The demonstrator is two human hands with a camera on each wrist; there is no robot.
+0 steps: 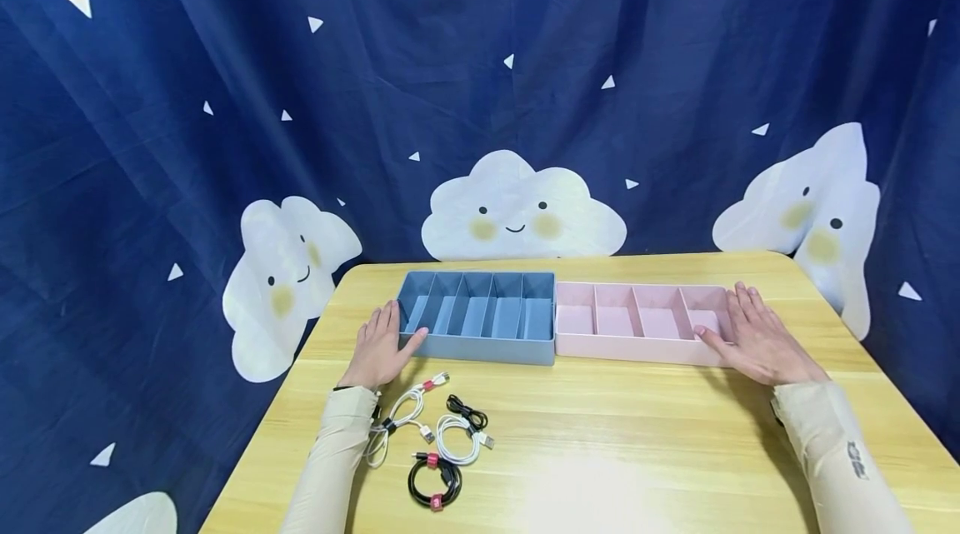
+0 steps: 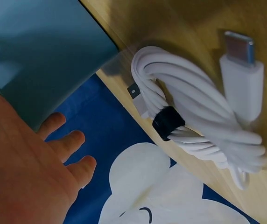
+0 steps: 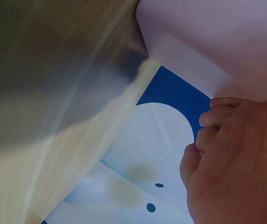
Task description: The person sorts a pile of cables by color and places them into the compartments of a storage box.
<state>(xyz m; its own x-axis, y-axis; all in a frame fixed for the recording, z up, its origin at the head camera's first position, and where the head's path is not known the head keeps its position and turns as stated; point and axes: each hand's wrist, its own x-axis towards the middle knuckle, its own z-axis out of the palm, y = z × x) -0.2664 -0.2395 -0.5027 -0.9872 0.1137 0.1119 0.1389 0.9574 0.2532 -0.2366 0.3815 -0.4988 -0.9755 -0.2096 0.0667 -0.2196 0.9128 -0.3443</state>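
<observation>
A blue divided organizer box (image 1: 480, 350) and a pink divided organizer box (image 1: 637, 348) stand end to end on the table. My left hand (image 1: 377, 349) touches the blue box's left end, its fingers along the side and thumb at the front edge. At the pink box's right end rests my right hand (image 1: 768, 342), fingers stretched along that side and thumb near the front rim. The left wrist view has the blue box's corner (image 2: 45, 46) beside the fingers (image 2: 68, 144). In the right wrist view, the fingers (image 3: 206, 140) lie against the pink box (image 3: 208, 46).
Nearer the front left lie several bundled cables: a long white cable (image 1: 391, 424), a small black cable (image 1: 467, 411), a coiled white cable (image 1: 456, 457) and a coiled black cable (image 1: 414, 491) with red ties. Behind the wooden table (image 1: 637, 434) hangs a dark blue curtain (image 1: 525, 101).
</observation>
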